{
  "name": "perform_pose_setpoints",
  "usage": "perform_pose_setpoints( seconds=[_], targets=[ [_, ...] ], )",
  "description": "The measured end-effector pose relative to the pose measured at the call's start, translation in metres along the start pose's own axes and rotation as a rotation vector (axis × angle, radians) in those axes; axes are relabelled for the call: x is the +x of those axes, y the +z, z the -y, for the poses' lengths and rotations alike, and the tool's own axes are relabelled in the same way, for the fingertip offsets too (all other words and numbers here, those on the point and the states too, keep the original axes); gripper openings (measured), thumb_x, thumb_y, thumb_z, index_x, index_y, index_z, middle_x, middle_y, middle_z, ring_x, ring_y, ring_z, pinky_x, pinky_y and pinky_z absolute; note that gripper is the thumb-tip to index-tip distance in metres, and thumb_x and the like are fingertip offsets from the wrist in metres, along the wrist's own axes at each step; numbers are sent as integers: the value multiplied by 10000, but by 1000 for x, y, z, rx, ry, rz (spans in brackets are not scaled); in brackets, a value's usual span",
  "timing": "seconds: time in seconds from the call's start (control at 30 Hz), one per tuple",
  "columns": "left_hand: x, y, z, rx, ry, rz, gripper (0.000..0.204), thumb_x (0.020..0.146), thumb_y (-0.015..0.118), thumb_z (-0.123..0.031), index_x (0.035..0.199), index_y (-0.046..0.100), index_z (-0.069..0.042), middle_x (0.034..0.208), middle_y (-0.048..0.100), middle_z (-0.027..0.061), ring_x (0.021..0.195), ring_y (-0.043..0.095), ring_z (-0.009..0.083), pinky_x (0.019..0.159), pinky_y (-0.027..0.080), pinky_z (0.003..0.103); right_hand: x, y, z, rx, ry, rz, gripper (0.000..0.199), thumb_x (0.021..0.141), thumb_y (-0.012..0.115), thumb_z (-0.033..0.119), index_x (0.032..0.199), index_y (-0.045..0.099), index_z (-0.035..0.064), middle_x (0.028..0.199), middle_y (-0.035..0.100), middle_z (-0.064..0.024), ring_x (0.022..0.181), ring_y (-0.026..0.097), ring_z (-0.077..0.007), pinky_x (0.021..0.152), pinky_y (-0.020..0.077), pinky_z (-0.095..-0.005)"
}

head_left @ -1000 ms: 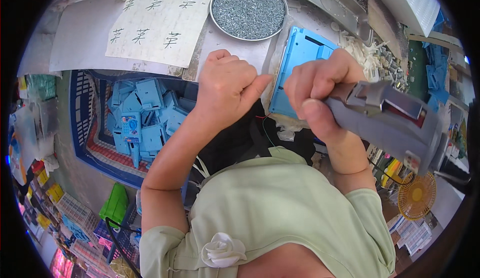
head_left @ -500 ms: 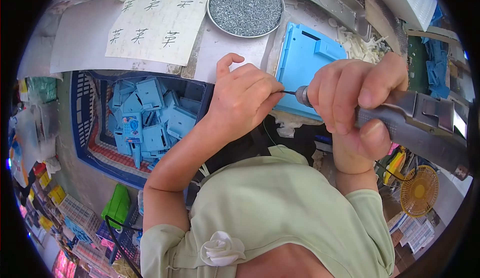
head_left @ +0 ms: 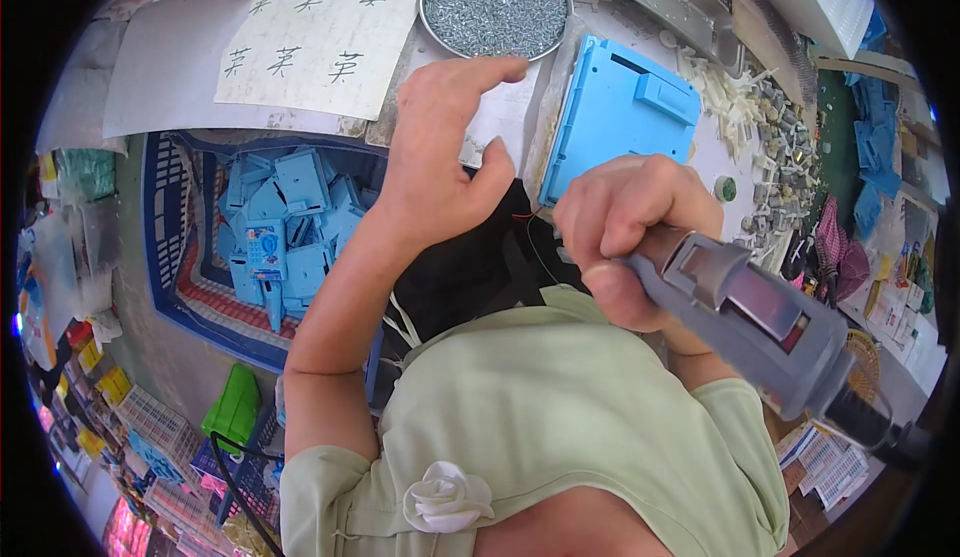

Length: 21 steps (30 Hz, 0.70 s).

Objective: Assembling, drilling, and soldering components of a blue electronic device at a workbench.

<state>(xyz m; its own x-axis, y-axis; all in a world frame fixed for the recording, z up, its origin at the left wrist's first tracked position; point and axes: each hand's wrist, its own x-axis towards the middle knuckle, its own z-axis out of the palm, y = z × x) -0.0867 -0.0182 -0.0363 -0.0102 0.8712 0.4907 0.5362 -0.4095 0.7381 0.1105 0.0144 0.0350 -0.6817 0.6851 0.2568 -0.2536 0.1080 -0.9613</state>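
Swung apart, the electric screwdriver (head_left: 745,307) and left hand (head_left: 435,147) no longer met. Nearer than the blue plastic casing (head_left: 610,112) on the bench (head_left: 713,160), the right hand (head_left: 640,227) wrapped its grip around the tool; left of the casing, the left grip gaped, apparently empty, its fingers freed.

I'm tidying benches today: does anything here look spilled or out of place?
Yes: loose white pieces and small metal parts lie strewn over the table, right of the blue panel. That seems odd because silver pieces sit in a round dish.

Bright light — fisheye bend, black rim
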Motion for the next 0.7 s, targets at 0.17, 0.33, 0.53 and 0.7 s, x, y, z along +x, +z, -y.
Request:
perform_pose_setpoints(
  seconds=[0.17,0.33,0.53,0.7],
  targets=[
    [25,29,-6,53,93,-21,333,771,639,40,1086,677,-60,1067,683,106,989,634,322,867,507,406,-4,-19,18,29,47,-46,356,880,798,298,943,494,122,647,537,0,549,501,-138,554,428,-310],
    [53,71,-35,-11,251,214,258,765,757,-63,1017,697,-68,1065,684,86,920,630,302,805,506,407,-16,-103,53,29,-314,-209,241,961,648,255,1080,529,82,636,517,-5,537,480,-121,536,408,-298],
    [51,85,-39,135,204,376,251,758,793,-132,995,729,-80,1115,673,77,914,619,283,812,485,407,-25,-138,9,28,-376,-378,146,960,578,109,1069,502,47,651,512,-35,540,468,-133,545,411,-313],
    [52,84,-43,175,187,380,243,763,796,-129,997,736,-94,1135,671,65,925,620,276,829,479,397,-14,-145,-3,39,-357,-269,120,969,546,140,1032,490,54,674,486,-45,577,454,-156,576,388,-317]
  ],
)
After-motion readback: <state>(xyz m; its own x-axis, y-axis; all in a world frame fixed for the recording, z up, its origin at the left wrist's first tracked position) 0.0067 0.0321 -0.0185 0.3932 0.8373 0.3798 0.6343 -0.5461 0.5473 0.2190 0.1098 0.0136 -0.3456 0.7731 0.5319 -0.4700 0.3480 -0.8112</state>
